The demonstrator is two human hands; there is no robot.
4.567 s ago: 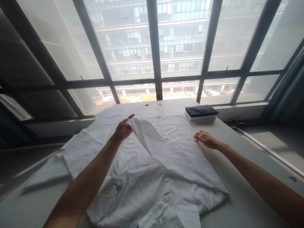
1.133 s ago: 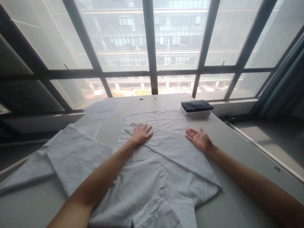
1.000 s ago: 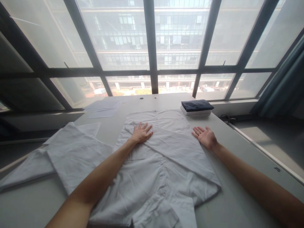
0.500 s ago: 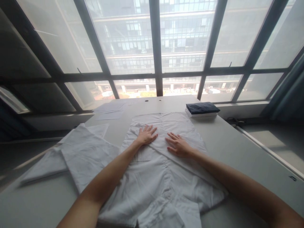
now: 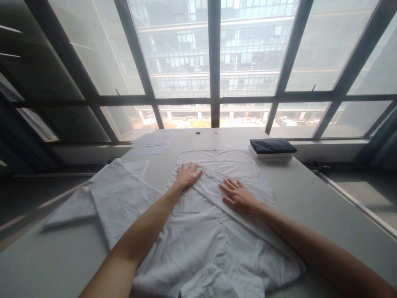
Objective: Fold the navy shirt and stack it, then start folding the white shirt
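Observation:
A white button-up shirt [image 5: 198, 231] lies spread on the white table, its collar end toward me and its buttoned front facing up. One sleeve reaches out to the left, and folds cross the middle of the body. My left hand [image 5: 187, 175] rests flat on the left side of the shirt, fingers spread, above the chest pocket. Flat on the right half is my right hand [image 5: 238, 195], with fingers stretched toward the button line. Neither hand grips the cloth. The right sleeve is partly hidden by my forearm.
On the table's right side sits a folded stack with a dark blue garment [image 5: 273, 145] on top of white ones. Sheets of white paper [image 5: 151, 144] lie at the back left. Beyond the table's [image 5: 313, 207] far edge stand tall windows [image 5: 248, 54]; curtains hang at both sides.
The view has shifted slightly, so everything appears a little further right. My left hand has moved slightly left over the cloth, and my right hand slightly toward me. Both stay flat on the shirt.

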